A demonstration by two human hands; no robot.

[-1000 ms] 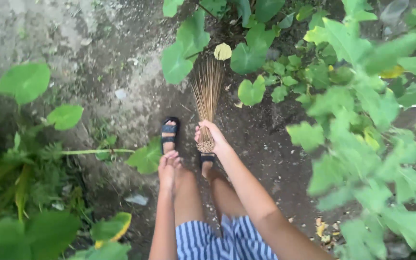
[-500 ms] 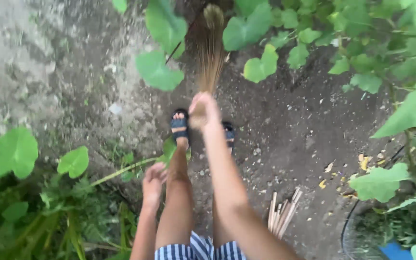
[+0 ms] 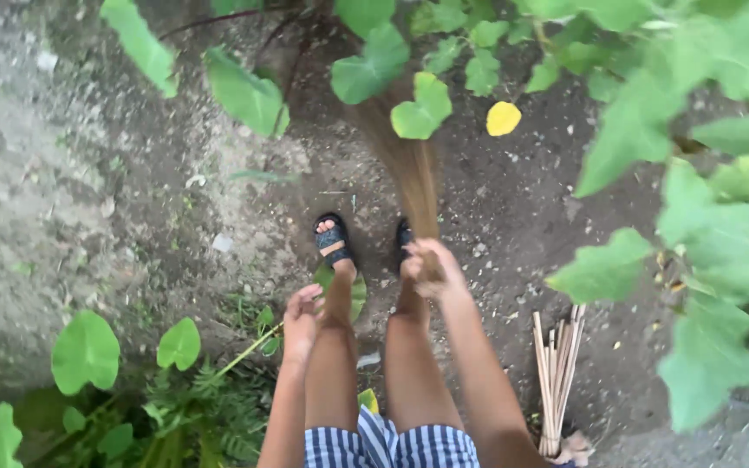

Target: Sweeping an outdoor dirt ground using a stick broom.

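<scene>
My right hand [image 3: 431, 267] grips the bound end of a stick broom [image 3: 409, 169], whose thin brown bristles fan forward over the dirt and reach under the leaves ahead. My left hand [image 3: 301, 316] hangs loose beside my left thigh with its fingers curled, and it holds nothing. Both my feet wear black sandals [image 3: 334, 240] and stand on bare soil just behind the broom.
Big green leaves [image 3: 249, 91] hang over the ground ahead and to the right, with one yellow leaf [image 3: 503, 118] among them. A bundle of pale sticks [image 3: 555, 373] lies by my right leg. Ferns and round leaves [image 3: 87, 351] fill the lower left.
The view has swung left, so the stick bundle has come further into sight. My right hand has swept the broom forward, its bristles now blurred under the leaves. My left hand has stayed by my thigh.
</scene>
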